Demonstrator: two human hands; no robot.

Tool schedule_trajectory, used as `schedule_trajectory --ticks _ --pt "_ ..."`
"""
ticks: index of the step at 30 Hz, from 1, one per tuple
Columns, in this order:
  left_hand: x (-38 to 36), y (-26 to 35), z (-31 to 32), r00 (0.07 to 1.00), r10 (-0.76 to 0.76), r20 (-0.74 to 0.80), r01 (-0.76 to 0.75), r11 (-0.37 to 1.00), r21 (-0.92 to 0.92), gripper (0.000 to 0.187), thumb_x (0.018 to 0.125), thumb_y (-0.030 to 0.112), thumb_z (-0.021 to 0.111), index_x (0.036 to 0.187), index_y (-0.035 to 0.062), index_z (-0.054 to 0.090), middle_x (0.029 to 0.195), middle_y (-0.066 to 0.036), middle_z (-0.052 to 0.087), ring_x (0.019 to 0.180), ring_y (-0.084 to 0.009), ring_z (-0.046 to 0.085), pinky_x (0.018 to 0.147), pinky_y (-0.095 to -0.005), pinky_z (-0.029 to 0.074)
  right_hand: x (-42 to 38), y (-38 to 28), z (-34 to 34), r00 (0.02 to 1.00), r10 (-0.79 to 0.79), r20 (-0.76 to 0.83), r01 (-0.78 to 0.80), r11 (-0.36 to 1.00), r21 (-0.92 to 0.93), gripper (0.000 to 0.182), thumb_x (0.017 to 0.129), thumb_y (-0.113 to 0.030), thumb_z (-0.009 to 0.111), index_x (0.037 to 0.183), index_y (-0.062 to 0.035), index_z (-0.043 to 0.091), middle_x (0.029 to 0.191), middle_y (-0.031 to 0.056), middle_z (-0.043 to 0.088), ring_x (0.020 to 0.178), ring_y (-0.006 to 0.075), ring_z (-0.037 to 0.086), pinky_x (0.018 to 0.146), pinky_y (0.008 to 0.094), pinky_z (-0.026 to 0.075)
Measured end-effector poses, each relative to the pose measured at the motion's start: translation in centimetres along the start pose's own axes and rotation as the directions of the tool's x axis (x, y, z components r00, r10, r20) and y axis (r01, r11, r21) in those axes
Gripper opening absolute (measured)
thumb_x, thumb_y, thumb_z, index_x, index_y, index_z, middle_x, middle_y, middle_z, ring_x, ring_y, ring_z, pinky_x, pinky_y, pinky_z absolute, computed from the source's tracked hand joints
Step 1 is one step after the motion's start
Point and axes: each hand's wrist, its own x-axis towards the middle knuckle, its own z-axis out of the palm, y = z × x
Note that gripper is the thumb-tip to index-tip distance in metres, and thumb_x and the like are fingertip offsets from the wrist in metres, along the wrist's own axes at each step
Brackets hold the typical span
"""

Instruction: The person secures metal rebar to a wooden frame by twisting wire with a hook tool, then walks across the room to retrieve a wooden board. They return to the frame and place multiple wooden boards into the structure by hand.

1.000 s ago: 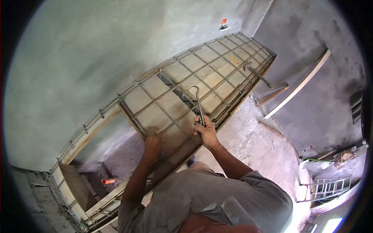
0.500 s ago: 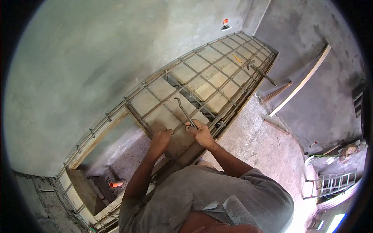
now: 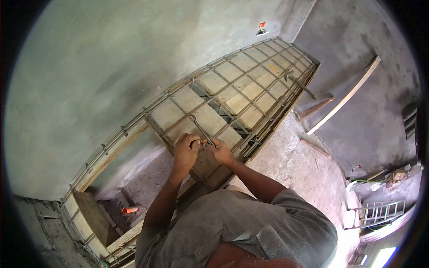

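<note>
— What is held within the long formwork tray (image 3: 134,134) along the wall?

— A grid of rebar (image 3: 250,85) is laid over pale flat boards (image 3: 202,117), with thin ribbed bars crossed at right angles. One dark gap is seen between boards near the middle.

— And the hands?

— The right hand (image 3: 220,151) is closed around the shaft of a slim hooked metal tool (image 3: 199,129), whose curved tip is set against a bar crossing near the tray's front edge. The left hand (image 3: 187,149) is curled just beside it, pinching at the same crossing.

— Anything else?

— An orange pipe stub (image 3: 130,209) is seen on the rough floor near the tray's left end.
</note>
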Motion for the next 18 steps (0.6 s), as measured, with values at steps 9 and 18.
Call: schedule_trajectory --ticks 9,18 --pt "-0.4 -0.2 -0.6 0.872 -0.48 0.094 0.465 0.756 -0.461 0.015 0.089 0.01 0.066 0.103 0.0026 0.064 0.088 -0.006 0.062 0.077 -0.0139 0.061 0.065 -0.0265 0.052 0.0 0.8 1.2 0.991 0.073 0.115 -0.11 0.928 0.356 0.016 0.097 -0.016 0.054 0.104 -0.0017 0.059 0.087 0.0077 0.065 0.072 0.0151 0.061 0.068 0.0296 0.05" --pt "0.5 -0.2 -1.5 0.851 -0.478 0.218 0.503 0.619 -0.604 0.025 0.091 0.014 0.066 0.112 0.0031 0.06 0.096 -0.006 0.064 0.082 -0.0128 0.061 0.073 -0.0282 0.053 -0.4 -4.2 0.6 0.978 0.144 0.153 -0.189 0.921 0.341 0.018 0.097 -0.021 0.057 0.1 -0.0042 0.059 0.075 0.0015 0.06 0.058 0.007 0.051 0.051 0.0241 0.043"
